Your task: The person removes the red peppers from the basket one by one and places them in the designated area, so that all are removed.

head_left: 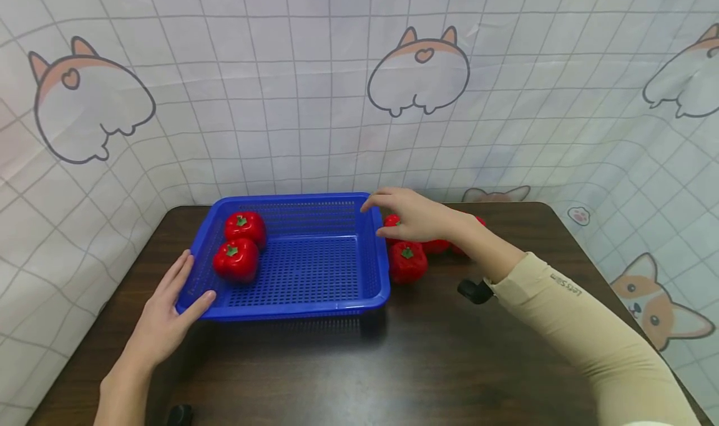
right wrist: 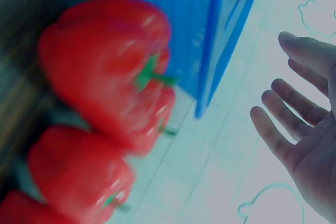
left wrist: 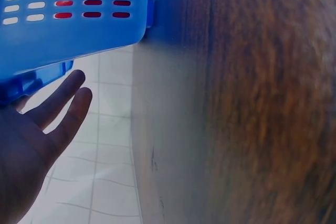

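A blue plastic basket point(head_left: 309, 270) stands on the table with two red bell peppers point(head_left: 236, 259) in its left part. My left hand point(head_left: 163, 314) rests at the basket's left front corner, fingers straight along the outer side and thumb at the front rim. In the left wrist view, the fingers point(left wrist: 73, 114) lie spread beside the rim. Above the basket's right rim hovers my right hand point(head_left: 412, 217), thumb apart from the fingers and nothing between them. Beneath it, several more red bell peppers point(head_left: 407, 262) sit close against the basket's right side, partly hidden by the hand and forearm.
The dark wooden table point(head_left: 449, 363) ends at the back against a white grid-patterned curtain point(head_left: 314, 101) with cartoon dogs, which also hangs along both sides. A small black device point(head_left: 475, 291) is at the right wrist, and another black piece point(head_left: 180, 415) shows near the left forearm.
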A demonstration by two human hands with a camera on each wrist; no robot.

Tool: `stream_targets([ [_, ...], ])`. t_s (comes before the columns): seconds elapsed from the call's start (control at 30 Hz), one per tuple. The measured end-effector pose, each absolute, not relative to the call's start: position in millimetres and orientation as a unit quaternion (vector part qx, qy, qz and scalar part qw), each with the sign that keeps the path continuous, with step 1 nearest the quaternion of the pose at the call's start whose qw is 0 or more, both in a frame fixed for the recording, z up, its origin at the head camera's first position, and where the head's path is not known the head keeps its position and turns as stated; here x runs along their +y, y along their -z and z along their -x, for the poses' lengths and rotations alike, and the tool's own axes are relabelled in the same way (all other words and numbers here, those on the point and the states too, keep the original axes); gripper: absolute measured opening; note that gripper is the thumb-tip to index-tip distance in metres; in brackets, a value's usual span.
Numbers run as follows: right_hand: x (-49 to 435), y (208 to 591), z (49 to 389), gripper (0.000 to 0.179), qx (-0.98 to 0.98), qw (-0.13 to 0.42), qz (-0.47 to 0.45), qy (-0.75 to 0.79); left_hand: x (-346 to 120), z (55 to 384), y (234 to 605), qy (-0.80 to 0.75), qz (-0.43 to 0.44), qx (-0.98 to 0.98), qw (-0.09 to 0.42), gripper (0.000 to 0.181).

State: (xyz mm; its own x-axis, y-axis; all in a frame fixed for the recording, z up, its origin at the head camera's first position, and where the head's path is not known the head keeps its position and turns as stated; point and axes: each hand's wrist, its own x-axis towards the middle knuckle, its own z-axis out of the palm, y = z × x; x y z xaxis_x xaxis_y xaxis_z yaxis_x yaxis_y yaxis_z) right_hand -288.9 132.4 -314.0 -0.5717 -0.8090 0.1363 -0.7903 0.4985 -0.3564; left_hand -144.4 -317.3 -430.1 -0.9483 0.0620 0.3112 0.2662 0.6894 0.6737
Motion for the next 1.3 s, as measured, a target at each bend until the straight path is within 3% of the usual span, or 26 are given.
stream_targets([
  [0.73,-16,311,294,0.044,0.840,0.103,0.525,0.093,-317,144,433,0.393,0.087,-0.905,0.140,0.080],
  [1.3,-83,334,287,0.069,0.838,0.146,0.522,0.058,-316,144,434,0.396,0.087,-0.904,0.136,0.080],
])
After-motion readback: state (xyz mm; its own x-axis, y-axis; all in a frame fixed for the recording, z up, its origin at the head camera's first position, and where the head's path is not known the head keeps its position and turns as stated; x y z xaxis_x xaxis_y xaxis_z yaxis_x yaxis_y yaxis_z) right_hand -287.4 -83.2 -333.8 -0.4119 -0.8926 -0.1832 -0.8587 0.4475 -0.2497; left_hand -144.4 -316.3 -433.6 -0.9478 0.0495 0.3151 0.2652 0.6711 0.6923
